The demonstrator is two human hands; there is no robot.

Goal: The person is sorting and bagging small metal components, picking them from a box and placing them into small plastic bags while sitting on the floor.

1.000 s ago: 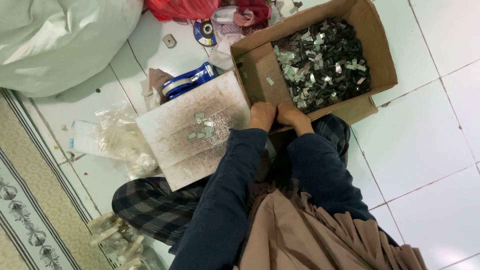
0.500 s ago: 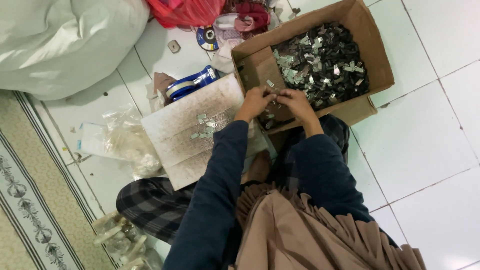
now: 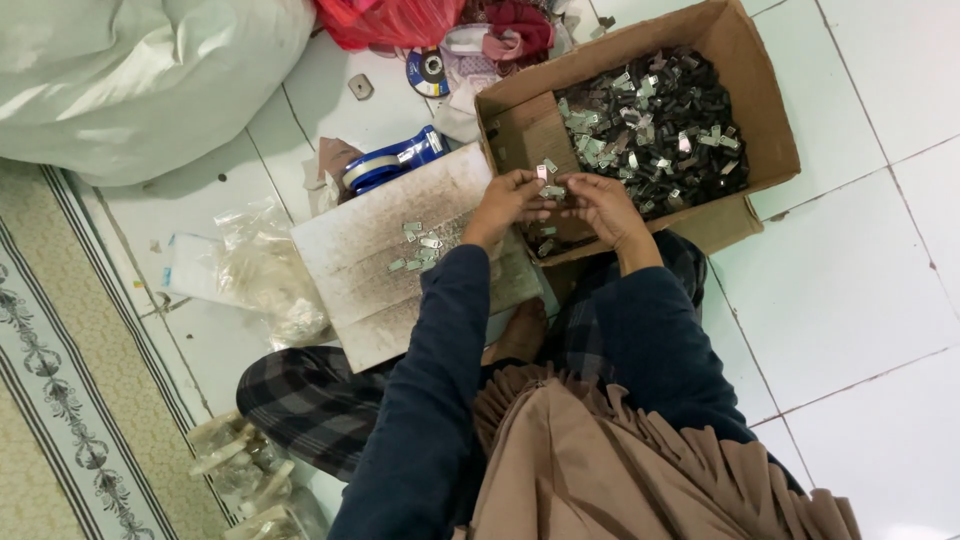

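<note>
My left hand [image 3: 508,203] and my right hand [image 3: 602,208] meet over the near edge of an open cardboard box [image 3: 760,120]. Between their fingertips they pinch small shiny metal pieces [image 3: 546,178]. The box holds a heap of several similar metal clips [image 3: 655,125], dark and silvery. To the left of my hands lies a worn whitish board [image 3: 370,270] resting over my lap, with a small cluster of metal pieces [image 3: 420,248] on it. My dark blue sleeves and checked trousers fill the lower middle.
A big white sack [image 3: 140,70] lies at top left. A blue tape dispenser [image 3: 385,165], a disc [image 3: 428,70] and red cloth [image 3: 390,20] sit behind the board. Clear plastic bags [image 3: 265,275] lie left on white floor tiles, beside a patterned rug [image 3: 50,400].
My hands have lifted from the box's near edge and come together, fingers now pinching small metal pieces above the box's inner corner. The view has shifted slightly.
</note>
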